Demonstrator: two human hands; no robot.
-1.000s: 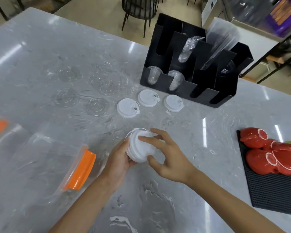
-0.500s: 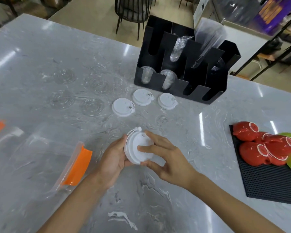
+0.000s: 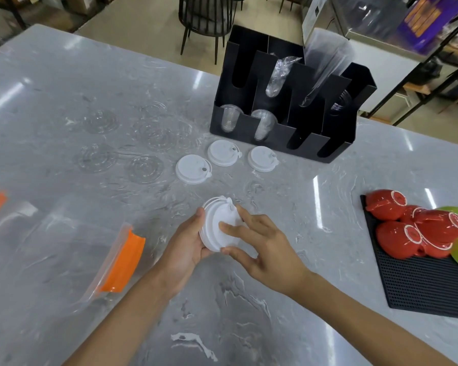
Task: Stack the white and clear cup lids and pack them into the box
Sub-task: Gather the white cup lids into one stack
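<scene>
Our left hand [image 3: 188, 249] cups the stack of white lids [image 3: 217, 228] while our right hand [image 3: 265, 244] pinches its edge, and we think they're light, bendy and slippery.

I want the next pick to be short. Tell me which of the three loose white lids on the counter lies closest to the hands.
The leftmost white lid. It sits nearest the held stack; the other two lie farther back by the black organizer.

Grey marble table [image 3: 64, 83]; black wire chair [image 3: 206, 14] behind; beige floor [image 3: 132, 25].
</scene>
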